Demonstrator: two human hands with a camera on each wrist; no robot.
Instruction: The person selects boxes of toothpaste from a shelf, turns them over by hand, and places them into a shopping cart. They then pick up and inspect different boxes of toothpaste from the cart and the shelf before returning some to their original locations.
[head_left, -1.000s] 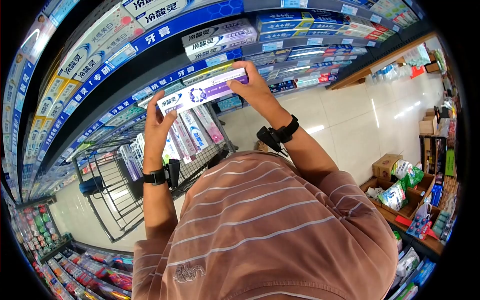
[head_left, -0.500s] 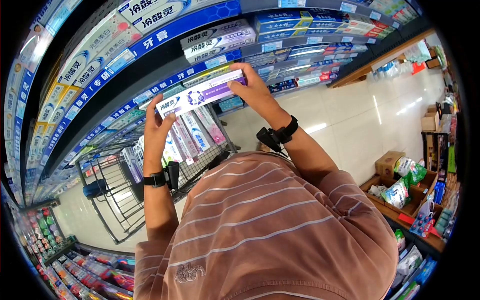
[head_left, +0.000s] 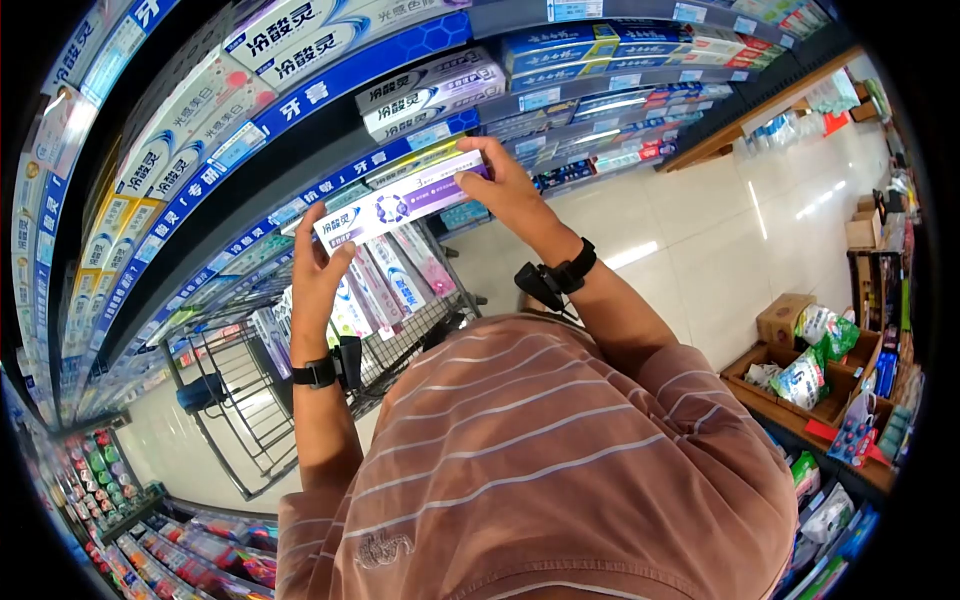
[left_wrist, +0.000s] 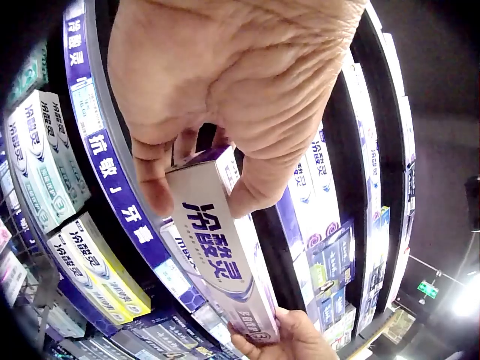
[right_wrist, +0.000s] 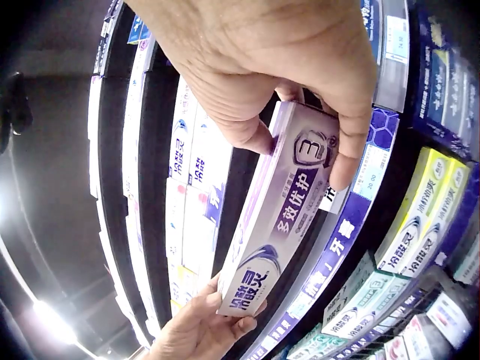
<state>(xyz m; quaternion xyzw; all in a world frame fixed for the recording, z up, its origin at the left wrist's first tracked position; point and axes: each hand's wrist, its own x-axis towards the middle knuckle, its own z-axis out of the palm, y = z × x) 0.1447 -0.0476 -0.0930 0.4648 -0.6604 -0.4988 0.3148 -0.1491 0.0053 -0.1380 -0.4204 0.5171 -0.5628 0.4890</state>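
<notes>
A long white and purple toothpaste box (head_left: 405,203) is held level in front of the shelf, its printed side facing up towards the head. My left hand (head_left: 320,283) pinches one end between thumb and fingers. At the opposite end, my right hand (head_left: 508,192) grips it with the thumb on the printed side. The left wrist view shows the bare left hand (left_wrist: 232,82) over the box's end (left_wrist: 214,247). In the right wrist view, thumb and fingers of the right hand (right_wrist: 277,60) straddle the box (right_wrist: 281,195). Below, more toothpaste boxes (head_left: 400,275) lie in a shopping cart.
The wire shopping cart (head_left: 235,420) stands below and left of the hands. Shelves with toothpaste boxes (head_left: 430,98) curve along the far and left sides. A wooden bin (head_left: 832,385) with bagged goods stands at the right, beyond the tiled floor (head_left: 690,270).
Both hands keep the same grip on the toothpaste box, which sits slightly lower in the head view. The shelves and cart have shifted a little as the head moved.
</notes>
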